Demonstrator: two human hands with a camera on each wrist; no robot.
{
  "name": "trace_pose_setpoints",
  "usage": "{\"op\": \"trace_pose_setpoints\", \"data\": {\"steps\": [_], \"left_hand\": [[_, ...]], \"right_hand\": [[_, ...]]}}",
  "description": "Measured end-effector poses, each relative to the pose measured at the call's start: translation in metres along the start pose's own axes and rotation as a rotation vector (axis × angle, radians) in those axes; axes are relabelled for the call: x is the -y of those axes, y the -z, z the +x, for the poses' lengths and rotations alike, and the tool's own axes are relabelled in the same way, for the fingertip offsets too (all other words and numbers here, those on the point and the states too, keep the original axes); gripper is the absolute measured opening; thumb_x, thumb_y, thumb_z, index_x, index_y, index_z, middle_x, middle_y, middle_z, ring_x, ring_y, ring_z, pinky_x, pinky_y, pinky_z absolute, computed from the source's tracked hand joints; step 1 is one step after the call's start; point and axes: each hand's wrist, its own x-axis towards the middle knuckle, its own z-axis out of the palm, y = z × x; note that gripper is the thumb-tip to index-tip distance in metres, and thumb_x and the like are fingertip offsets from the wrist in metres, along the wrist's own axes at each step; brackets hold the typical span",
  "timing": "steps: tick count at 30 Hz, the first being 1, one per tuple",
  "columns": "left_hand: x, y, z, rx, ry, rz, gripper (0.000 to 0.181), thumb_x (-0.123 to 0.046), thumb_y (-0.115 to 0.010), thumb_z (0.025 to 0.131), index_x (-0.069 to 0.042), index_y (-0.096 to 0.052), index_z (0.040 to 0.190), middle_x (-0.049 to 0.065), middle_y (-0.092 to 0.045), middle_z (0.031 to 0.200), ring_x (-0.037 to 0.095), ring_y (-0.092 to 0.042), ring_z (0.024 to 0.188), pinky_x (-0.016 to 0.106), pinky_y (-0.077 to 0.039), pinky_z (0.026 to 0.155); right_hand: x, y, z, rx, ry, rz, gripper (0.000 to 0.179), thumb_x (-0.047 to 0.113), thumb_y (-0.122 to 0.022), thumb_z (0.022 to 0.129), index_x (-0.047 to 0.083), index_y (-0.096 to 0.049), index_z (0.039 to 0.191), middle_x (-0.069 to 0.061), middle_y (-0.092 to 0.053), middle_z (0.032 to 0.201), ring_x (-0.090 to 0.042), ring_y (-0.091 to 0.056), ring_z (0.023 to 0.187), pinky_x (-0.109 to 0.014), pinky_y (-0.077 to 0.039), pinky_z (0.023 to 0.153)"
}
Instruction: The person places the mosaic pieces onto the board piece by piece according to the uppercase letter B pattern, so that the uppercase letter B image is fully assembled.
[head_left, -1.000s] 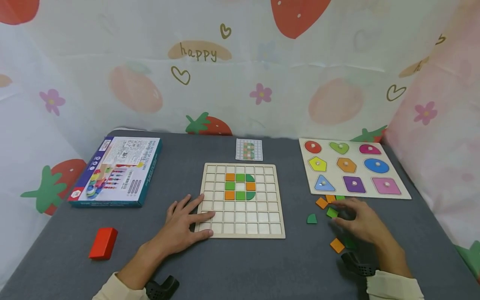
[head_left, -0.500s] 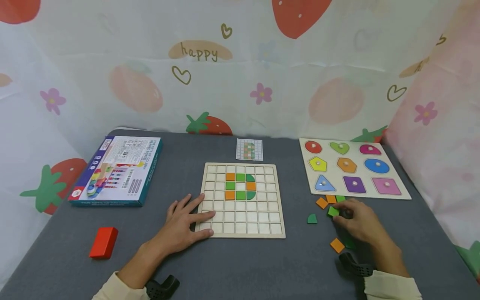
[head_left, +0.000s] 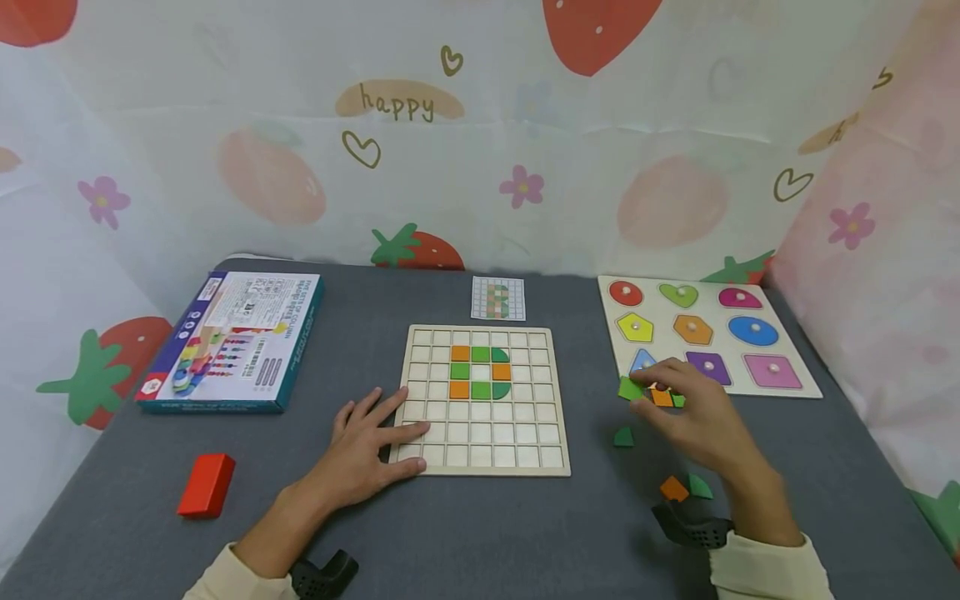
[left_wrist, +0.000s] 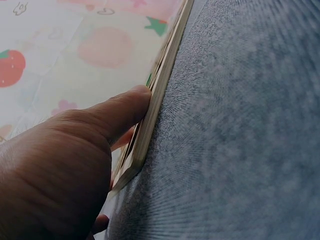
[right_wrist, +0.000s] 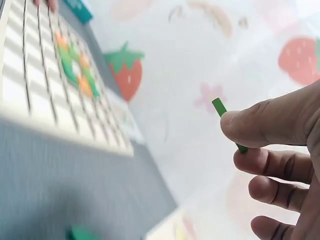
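My right hand [head_left: 693,412] pinches a green square tile [head_left: 630,388] between thumb and index finger, held up over the loose pieces; the right wrist view shows this tile [right_wrist: 218,106] edge-on. My left hand [head_left: 367,450] rests with fingers spread on the lower left of the wooden grid board [head_left: 517,433]. In the left wrist view the thumb [left_wrist: 125,107] lies along the board's edge [left_wrist: 145,132]. Orange squares [head_left: 460,389], green squares [head_left: 481,355] and two green quarter-round pieces [head_left: 501,390] sit in the board's upper cells, around one bare cell.
Near the right hand lie a green quarter-round piece [head_left: 623,437], orange tiles [head_left: 674,488] and another green piece [head_left: 700,487]. A shape puzzle board [head_left: 798,354] lies behind them. A pattern card [head_left: 498,299], a box [head_left: 232,342] and a red block [head_left: 206,487] are also on the table.
The right hand has taken the green square tile from among the loose pieces, lifted it and moved it leftward and away from me. The left hand stays in place on the board.
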Motion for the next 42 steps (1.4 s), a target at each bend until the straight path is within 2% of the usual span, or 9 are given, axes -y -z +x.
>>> {"op": "trace_pose_setpoints", "data": {"steps": [7,18,27,32,37,42], "left_hand": [[0.0,0.0,0.0,0.004,-0.002,0.001,0.051,-0.045,-0.072,0.084,-0.021,-0.066,0.129,0.014,-0.033,0.152,0.047,-0.019,0.138,0.068,-0.008,0.102],[0.0,-0.001,0.001,-0.001,-0.002,0.0,0.051,-0.046,-0.072,0.084,-0.021,-0.066,0.129,0.014,-0.033,0.152,0.047,-0.019,0.138,0.068,-0.007,0.102],[0.001,-0.002,0.001,-0.012,-0.012,0.004,0.051,-0.046,-0.072,0.084,-0.022,-0.066,0.129,0.014,-0.034,0.152,0.047,-0.019,0.138,0.069,-0.008,0.102],[0.001,-0.002,0.001,-0.009,-0.006,0.016,0.051,-0.047,-0.072,0.084,-0.022,-0.067,0.129,0.014,-0.034,0.152,0.046,-0.019,0.138,0.069,-0.008,0.102],[0.0,-0.002,0.001,-0.007,-0.001,0.021,0.052,-0.046,-0.073,0.083,-0.022,-0.067,0.128,0.014,-0.034,0.152,0.047,-0.019,0.138,0.069,-0.008,0.102],[-0.001,-0.001,0.001,-0.007,-0.001,0.024,0.052,-0.046,-0.073,0.083,-0.022,-0.067,0.128,0.014,-0.034,0.152,0.047,-0.02,0.138,0.069,-0.009,0.102]], "right_hand": [[0.031,-0.015,0.018,-0.027,0.127,0.08,0.032,0.001,-0.078,0.08,0.004,-0.071,0.111,-0.002,-0.062,0.105,-0.021,-0.054,0.098,-0.041,-0.048,0.078],[0.07,-0.066,0.043,0.027,0.178,0.169,0.03,0.003,-0.079,0.081,0.004,-0.072,0.11,-0.002,-0.061,0.104,-0.022,-0.05,0.101,-0.046,-0.048,0.083],[0.078,-0.111,0.056,0.074,0.169,0.216,0.027,0.008,-0.077,0.083,0.007,-0.072,0.11,0.0,-0.059,0.102,-0.018,-0.052,0.101,-0.045,-0.049,0.082],[0.078,-0.134,0.059,0.085,0.178,0.253,0.024,0.006,-0.076,0.084,0.004,-0.073,0.107,-0.002,-0.059,0.1,-0.025,-0.053,0.095,-0.044,-0.048,0.079],[0.075,-0.151,0.06,0.088,0.169,0.228,0.025,0.007,-0.075,0.084,0.003,-0.073,0.108,-0.003,-0.06,0.1,-0.025,-0.053,0.096,-0.04,-0.046,0.081],[0.072,-0.163,0.059,0.138,0.118,0.177,0.026,0.009,-0.074,0.085,0.006,-0.073,0.11,-0.001,-0.058,0.101,-0.021,-0.05,0.102,-0.038,-0.044,0.085]]}}
